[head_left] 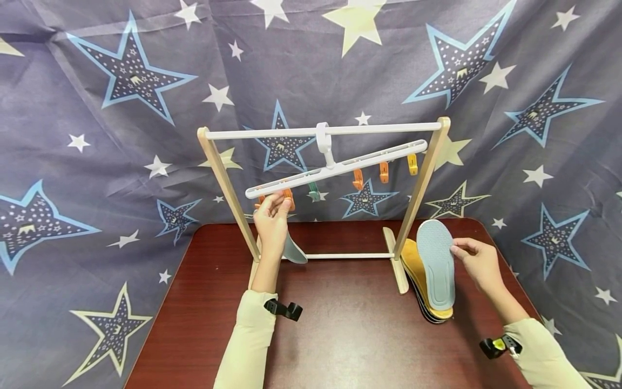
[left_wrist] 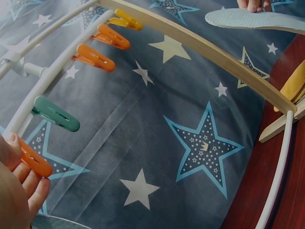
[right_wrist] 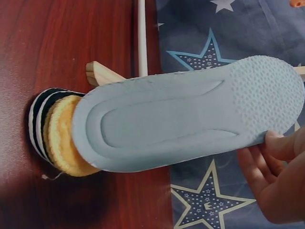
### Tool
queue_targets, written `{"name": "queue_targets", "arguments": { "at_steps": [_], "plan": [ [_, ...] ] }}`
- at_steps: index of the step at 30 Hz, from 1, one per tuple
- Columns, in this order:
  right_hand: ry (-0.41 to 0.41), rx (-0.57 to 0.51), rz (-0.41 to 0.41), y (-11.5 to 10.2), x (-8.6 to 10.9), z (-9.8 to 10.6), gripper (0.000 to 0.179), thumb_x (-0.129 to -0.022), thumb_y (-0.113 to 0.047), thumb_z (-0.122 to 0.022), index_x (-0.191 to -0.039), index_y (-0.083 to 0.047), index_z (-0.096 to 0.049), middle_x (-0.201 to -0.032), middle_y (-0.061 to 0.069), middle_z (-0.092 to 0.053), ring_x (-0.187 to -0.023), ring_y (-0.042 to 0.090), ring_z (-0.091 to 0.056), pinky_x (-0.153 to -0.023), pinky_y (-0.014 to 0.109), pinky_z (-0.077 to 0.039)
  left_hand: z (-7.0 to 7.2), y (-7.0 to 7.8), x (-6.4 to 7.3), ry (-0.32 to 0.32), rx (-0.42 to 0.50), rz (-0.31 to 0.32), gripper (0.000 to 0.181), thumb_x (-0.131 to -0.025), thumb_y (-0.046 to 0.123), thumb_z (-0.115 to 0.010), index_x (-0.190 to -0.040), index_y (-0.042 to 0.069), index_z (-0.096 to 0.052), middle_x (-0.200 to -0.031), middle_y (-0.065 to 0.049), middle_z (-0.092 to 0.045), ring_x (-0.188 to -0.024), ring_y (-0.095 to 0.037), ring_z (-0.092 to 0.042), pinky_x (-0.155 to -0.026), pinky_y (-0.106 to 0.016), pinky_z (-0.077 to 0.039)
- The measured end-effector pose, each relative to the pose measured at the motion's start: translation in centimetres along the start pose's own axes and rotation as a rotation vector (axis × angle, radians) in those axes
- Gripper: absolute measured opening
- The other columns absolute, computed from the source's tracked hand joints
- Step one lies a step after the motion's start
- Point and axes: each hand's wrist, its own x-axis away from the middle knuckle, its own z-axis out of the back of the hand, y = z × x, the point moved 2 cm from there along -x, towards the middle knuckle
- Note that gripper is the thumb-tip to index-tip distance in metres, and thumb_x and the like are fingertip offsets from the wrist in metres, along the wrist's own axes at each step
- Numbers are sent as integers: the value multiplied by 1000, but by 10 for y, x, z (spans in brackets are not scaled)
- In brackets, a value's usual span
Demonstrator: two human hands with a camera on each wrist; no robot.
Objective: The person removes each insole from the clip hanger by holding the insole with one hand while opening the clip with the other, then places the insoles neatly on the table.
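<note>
- Head view: the left hand (head_left: 272,224) was at the lower, left end of a tilted white clip hanger (head_left: 379,158), its grip closed in a pinch on an orange clothespin (head_left: 289,200); a grey-blue insole (head_left: 294,252) hung down just beside that wrist; the hanger's hook went around the top bar of a wooden rack (head_left: 225,189) on the reddish-brown tabletop (head_left: 340,324); the right hand (head_left: 481,265) held up a second grey-blue insole (head_left: 435,259) by its edge, in front of a stack of yellow-topped insoles (head_left: 414,265) beside the rack's right foot; star-print cloth (head_left: 330,81) stood behind.
- Left wrist view: the left thumb and fingers lay on either side of the orange clothespin, with little gap in the grip; along the hanger came a green clothespin (left_wrist: 56,113), two more orange clothespins (left_wrist: 96,58) and a yellow clothespin (left_wrist: 126,19); a grey-blue edge showed at the bottom of the view.
- Right wrist view: the right grip was pinched, thumb against fingers, on the second insole's edge near its dimpled end; the grooved end overlapped the stack in view, whether touching I could not tell; black, white-edged layers lay under the yellow pile.
</note>
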Motion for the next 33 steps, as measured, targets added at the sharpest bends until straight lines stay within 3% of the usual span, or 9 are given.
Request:
{"name": "queue_targets", "arguments": {
  "at_steps": [6, 12, 14, 16, 20, 23, 29, 33],
  "plan": [
    [51, -25, 58, 6, 2, -4, 12, -90, 4, -72, -99, 12, -74, -75, -27, -66, -63, -11, -58, -58, 7, -47, -1, 0, -1, -7, -1, -13, 24, -88, -8, -71, -109, -19, -66, -105, -38, -69, -78, 5, -67, -77, -11, -55],
    [94, -14, 66, 11, 2, -8, 12, -88, 5, -74, -99, 10, -76, -81, 3, -77, -63, -12, -60, -58, 6, -49, -2, -2, -1, -6, 4, 11, 24, -89, -8, -70, -110, -19, -66, -106, -37, -69, -77, 4, -67, -77, -11, -56],
    [106, -5, 60, 13, 2, -9, 12, -88, 5, -74, -99, 9, -76, -83, 7, -77, -63, -13, -60, -59, 6, -49, -2, -1, 0, -6, 9, 20, 24, -89, -9, -70, -110, -19, -66, -106, -38, -69, -77, 4, -67, -78, -11, -56],
    [121, -1, 49, 15, 1, -10, 12, -87, 5, -75, -98, 9, -77, -81, 1, -77, -63, -13, -60, -58, 5, -48, -2, -1, 0, -8, 14, 27, 24, -89, -9, -70, -110, -19, -66, -107, -38, -69, -78, 4, -67, -78, -11, -56],
    [148, -8, 39, 18, 0, -12, 13, -85, 6, -77, -98, 9, -77, -76, -24, -68, -63, -17, -58, -59, 3, -46, -2, -1, 1, -3, 13, 27, 24, -89, -9, -70, -110, -19, -66, -107, -37, -70, -78, 4, -66, -78, -11, -55],
    [155, -12, 49, 18, 0, -15, 13, -84, 6, -77, -97, 9, -77, -76, -27, -67, -64, -18, -58, -60, 3, -47, -2, -2, 0, -1, 11, 20, 24, -88, -9, -70, -110, -19, -66, -106, -37, -70, -78, 4, -66, -77, -11, -56],
    [140, -13, 58, 17, -3, -20, 13, -84, 7, -77, -97, 10, -77, -80, -1, -77, -63, -16, -61, -59, 4, -49, -1, -2, 1, -6, 19, 20, 24, -89, -9, -70, -110, -19, -65, -105, -36, -69, -79, 4, -67, -78, -11, -56],
    [147, 42, 69, 17, -5, -22, 12, -84, 6, -77, -97, 8, -78, -88, 19, -77, -64, -18, -58, -60, 2, -47, -1, -1, 1, -6, 16, 17, 24, -89, -9, -70, -110, -20, -65, -106, -37, -69, -79, 4, -66, -78, -11, -55]
  ]
}}
